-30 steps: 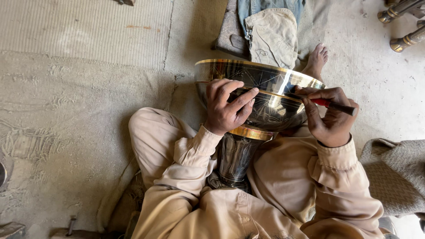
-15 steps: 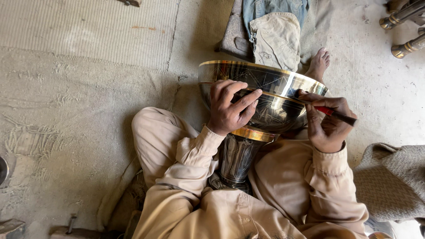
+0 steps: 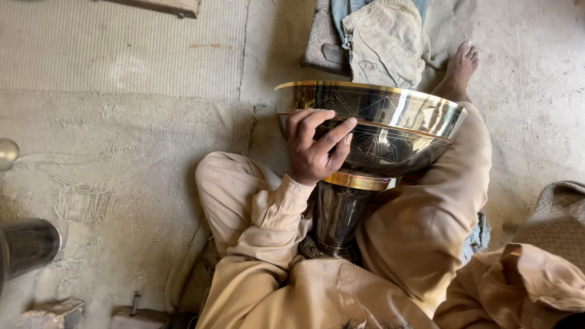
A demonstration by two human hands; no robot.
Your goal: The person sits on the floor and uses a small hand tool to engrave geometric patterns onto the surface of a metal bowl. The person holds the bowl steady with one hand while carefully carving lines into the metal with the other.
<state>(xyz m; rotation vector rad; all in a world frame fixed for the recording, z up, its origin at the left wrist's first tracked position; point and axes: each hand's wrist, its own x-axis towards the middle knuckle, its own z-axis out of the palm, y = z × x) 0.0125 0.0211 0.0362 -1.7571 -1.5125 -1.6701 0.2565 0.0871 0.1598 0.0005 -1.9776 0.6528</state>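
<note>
A large dark metal goblet-shaped vessel [image 3: 390, 131] with gold rims and fine engraved lines stands between my crossed legs, its stem [image 3: 337, 216] resting in my lap. My left hand [image 3: 315, 148] grips the left side of the wide bowl, fingers spread over the engraved band and thumb against the wall. My right hand is out of the picture; only its beige sleeve [image 3: 524, 283] shows at the lower right. No pen is visible.
My bare foot [image 3: 460, 67] lies beyond the bowl. A folded pale cloth [image 3: 385, 39] on a wooden block [image 3: 323, 42] sits at the top. A dark metal cylinder [image 3: 27, 244] is at the left edge, and grey woven fabric [image 3: 557, 213] at the right.
My right hand, which held a red pen against the bowl's right side, has drawn back out of view. My left hand keeps its grip on the bowl.
</note>
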